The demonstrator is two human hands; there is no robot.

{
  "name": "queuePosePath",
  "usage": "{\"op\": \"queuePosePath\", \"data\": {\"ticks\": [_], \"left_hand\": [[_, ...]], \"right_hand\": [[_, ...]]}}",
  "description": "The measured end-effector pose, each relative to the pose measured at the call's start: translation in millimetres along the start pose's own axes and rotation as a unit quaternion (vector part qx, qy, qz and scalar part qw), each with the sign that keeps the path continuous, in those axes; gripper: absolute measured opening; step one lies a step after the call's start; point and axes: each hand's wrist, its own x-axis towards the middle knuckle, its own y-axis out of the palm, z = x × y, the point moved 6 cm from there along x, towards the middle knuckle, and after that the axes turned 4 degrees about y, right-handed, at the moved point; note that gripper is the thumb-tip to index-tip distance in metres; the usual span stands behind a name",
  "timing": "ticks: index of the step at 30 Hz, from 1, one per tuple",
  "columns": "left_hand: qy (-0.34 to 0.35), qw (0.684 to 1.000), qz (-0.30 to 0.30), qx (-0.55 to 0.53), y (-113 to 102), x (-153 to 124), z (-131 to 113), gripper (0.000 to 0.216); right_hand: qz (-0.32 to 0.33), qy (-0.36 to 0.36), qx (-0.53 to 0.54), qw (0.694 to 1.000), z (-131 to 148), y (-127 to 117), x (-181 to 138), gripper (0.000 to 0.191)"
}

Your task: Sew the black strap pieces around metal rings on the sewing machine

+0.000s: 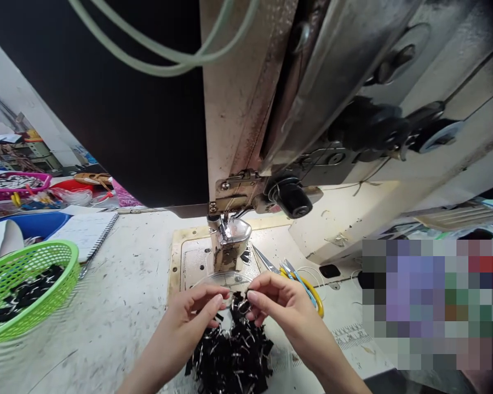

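Observation:
In front of the sewing machine's presser foot (235, 232) lies a pile of short black strips (232, 361) with shiny silvery bits, partly on a clear round plate (240, 278). My right hand (281, 303) pinches a small black strip (239, 301) at the pile's far end, between thumb and forefinger. Left of it, my left hand (195, 314) is curled with thumb and forefinger drawn together. Whatever sits between those fingertips is too small to make out. A dark bit shows just under them. Both hands are over the pile, a short gap apart.
Scissors with yellow handles (319, 301) and blue-handled snips (298, 276) lie right of the needle area. At left stands a green basket (66, 254) holding black strips, beside a spiral notebook (86, 232). The machine head (238, 109) hangs low overhead. A ruler scale (349, 335) marks the tabletop.

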Motion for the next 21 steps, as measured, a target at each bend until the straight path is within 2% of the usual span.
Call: {"op": "queuePosePath", "data": {"ticks": [5, 9, 14, 18, 21], "left_hand": [[0.037, 0.998, 0.031, -0.051, 20, -6, -9, 0.025], [0.047, 0.996, 0.001, -0.081, 24, -5, -11, 0.014], [0.016, 0.990, -0.086, -0.107, 14, -4, -1, 0.013], [0.030, 0.991, -0.086, -0.099, 11, -5, 1, 0.015], [0.048, 0.993, -0.084, -0.068, 10, -8, -3, 0.013]], "right_hand": [[0.015, 0.005, 0.099, 0.995, -5, 1, -2, 0.027], [0.001, 0.006, 0.094, 0.996, -6, 5, -4, 0.028], [-0.093, -0.067, -0.026, 0.993, 4, 4, -13, 0.024], [-0.061, -0.153, -0.141, 0.976, 16, 17, -19, 0.016], [-0.055, -0.170, -0.153, 0.972, 19, 19, -19, 0.014]]}}
